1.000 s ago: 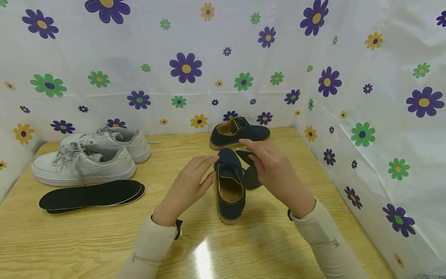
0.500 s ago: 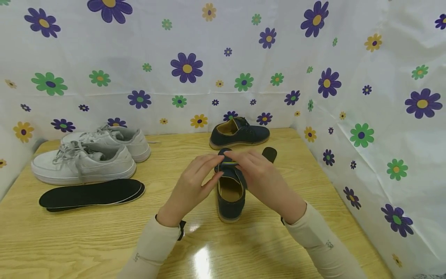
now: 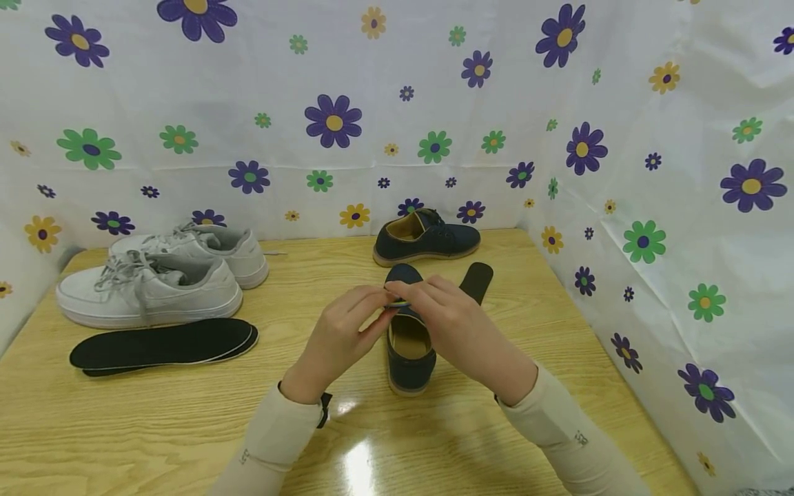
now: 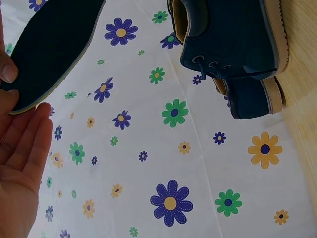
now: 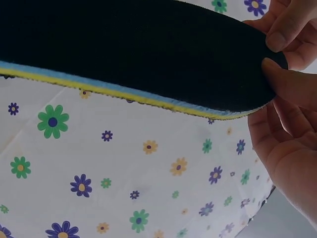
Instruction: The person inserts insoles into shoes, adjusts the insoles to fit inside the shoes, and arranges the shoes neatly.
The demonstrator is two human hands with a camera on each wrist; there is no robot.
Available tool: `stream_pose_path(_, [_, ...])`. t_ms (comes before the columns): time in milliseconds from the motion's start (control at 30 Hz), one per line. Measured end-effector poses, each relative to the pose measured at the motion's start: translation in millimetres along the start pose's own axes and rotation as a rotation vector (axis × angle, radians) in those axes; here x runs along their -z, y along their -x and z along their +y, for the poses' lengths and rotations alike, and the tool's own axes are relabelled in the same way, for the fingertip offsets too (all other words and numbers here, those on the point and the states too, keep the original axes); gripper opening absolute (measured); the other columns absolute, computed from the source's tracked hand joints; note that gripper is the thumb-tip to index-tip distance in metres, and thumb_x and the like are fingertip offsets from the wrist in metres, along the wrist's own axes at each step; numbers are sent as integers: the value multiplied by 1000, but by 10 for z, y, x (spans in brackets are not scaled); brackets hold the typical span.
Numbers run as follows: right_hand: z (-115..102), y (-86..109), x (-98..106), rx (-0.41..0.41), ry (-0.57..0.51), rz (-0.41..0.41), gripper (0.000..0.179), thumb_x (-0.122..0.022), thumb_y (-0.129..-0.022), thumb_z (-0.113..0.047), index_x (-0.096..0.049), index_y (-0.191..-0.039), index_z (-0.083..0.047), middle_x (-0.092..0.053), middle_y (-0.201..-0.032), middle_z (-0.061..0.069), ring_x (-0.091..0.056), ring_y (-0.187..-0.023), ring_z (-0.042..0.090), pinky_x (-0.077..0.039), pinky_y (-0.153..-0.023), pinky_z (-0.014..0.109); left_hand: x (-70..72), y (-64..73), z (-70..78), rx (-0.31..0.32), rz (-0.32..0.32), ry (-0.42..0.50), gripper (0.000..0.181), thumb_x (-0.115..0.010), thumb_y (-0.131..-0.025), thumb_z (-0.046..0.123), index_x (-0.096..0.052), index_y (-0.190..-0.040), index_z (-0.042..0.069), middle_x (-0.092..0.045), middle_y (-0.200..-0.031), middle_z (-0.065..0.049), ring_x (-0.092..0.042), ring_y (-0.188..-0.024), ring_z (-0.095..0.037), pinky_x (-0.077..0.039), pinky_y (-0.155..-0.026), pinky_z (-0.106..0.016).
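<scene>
Both hands pinch the rounded end of one dark insole [image 5: 138, 54] above a navy lace-up shoe [image 3: 412, 372]. Its edge shows blue and yellow layers in the right wrist view. In the head view, the insole's other end [image 3: 477, 281] sticks out beyond my right hand [image 3: 462, 327]. My left hand [image 3: 338, 337] comes from the other side, its thumb [image 4: 7, 100] on the insole's edge. My right thumb [image 5: 287, 82] presses on the dark face. The shoe lies heel toward me, its tan inside visible, its laces mostly hidden by the hands.
The second navy shoe [image 3: 428, 241] lies sideways at the back of the wooden table [image 3: 155, 427]. Two white sneakers [image 3: 155, 293] stand at the left, with two black insoles [image 3: 164, 346] stacked in front. A flowered cloth [image 3: 279, 83] rises behind and at the right.
My right hand has brought the insole leftward over the navy shoe. My left hand has moved slightly right from beside the shoe and now pinches the insole's end too.
</scene>
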State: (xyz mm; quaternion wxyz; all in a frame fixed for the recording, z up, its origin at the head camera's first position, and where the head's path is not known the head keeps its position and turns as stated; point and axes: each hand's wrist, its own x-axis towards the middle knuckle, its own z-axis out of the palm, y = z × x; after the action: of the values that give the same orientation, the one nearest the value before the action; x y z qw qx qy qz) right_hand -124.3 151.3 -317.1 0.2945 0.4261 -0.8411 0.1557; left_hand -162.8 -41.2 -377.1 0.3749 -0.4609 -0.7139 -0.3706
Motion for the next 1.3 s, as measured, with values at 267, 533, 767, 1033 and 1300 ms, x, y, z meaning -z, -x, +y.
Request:
stream_pose_path(267, [11,1,-12,-6,4,-13,47,-63,-81,17,-59,-122,-7,-65,-99,5,-58,-89,17,-50,-77,26,1,5,18,-1,-3,-8,17,-57,-97,13,-65,-99,-1,-65,-95,-11,-66,-85,-23,-55,-74,-31])
stream_pose_path(533, [30,6,-4,8,-47,5,47,-68,-81,12,-57,-123,-6,-64,-102,6,-59,-95,19,-51,-82,27,9,16,17,9,17,-5,19,-55,-98,14,-64,-99,-2,-64,-93,-11,-65,-82,-23,-55,-71,-30])
stream_pose_path(767, [75,2,61,-1,-118,62,50,-73,-80,4,-55,-126,-1,-61,-106,11,-60,-100,24,-52,-85,30,58,-20,25,13,45,7,19,-55,-97,15,-64,-100,-1,-64,-93,-10,-65,-82,-22,-54,-70,-29])
stream_pose_path(1033, [281,79,150,-93,-213,96,53,-79,-77,-3,-56,-124,2,-60,-118,14,-56,-111,27,-47,-94,34,137,-34,-19,41,94,7,16,-69,-86,-2,-65,-101,-1,-66,-91,-9,-64,-81,-20,-53,-71,-29])
stream_pose_path(1300, [449,178,128,-178,-323,44,52,-81,-75,-5,-59,-122,0,-61,-117,12,-57,-104,23,-48,-87,34,200,-42,-57,48,164,-29,20,-57,-97,17,-66,-98,-1,-66,-90,-9,-65,-78,-20,-53,-69,-28])
